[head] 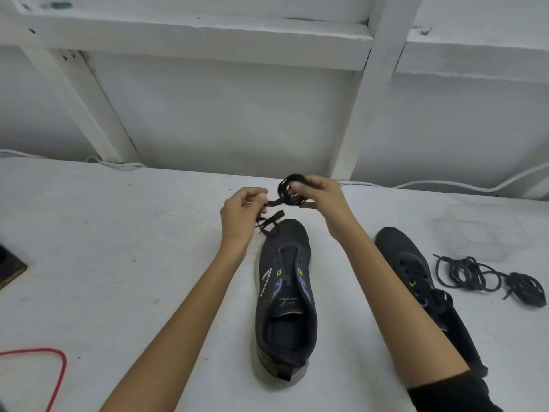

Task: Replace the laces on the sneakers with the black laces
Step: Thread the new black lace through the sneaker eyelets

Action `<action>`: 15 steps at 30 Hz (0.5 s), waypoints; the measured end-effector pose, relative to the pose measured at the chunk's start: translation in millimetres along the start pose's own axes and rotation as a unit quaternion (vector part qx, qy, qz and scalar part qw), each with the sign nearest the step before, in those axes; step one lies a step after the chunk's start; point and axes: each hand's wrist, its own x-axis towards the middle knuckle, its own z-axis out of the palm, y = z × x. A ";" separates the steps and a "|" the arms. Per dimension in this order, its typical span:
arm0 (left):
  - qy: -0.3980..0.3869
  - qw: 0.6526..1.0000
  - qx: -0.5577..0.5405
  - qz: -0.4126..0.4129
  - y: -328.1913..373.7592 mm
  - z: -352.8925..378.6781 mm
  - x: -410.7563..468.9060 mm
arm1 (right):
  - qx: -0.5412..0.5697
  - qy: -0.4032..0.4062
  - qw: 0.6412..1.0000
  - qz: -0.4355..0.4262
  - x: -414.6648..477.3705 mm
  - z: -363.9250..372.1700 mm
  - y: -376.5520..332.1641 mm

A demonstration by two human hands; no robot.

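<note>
A dark sneaker (285,295) with no laces in its eyelets lies on the white table (124,263), toe pointing away from me. Above its toe, my right hand (322,200) grips a coiled bundle of flat black lace (286,187). My left hand (242,212) pinches the loose end of that lace, which dangles toward the toe. A second dark sneaker (407,263), still laced, lies to the right, partly hidden behind my right forearm.
A loose pile of dark round laces (487,278) lies at the right of the table. A red cord (56,370) loops at the lower left, a dark object (9,269) sits at the left edge, and white cables (445,185) run along the back wall.
</note>
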 end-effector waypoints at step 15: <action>0.306 0.932 -0.185 -0.056 -49.0 -71.5 34.7 | 0.170 0.386 0.905 0.058 16.5 -76.9 15.1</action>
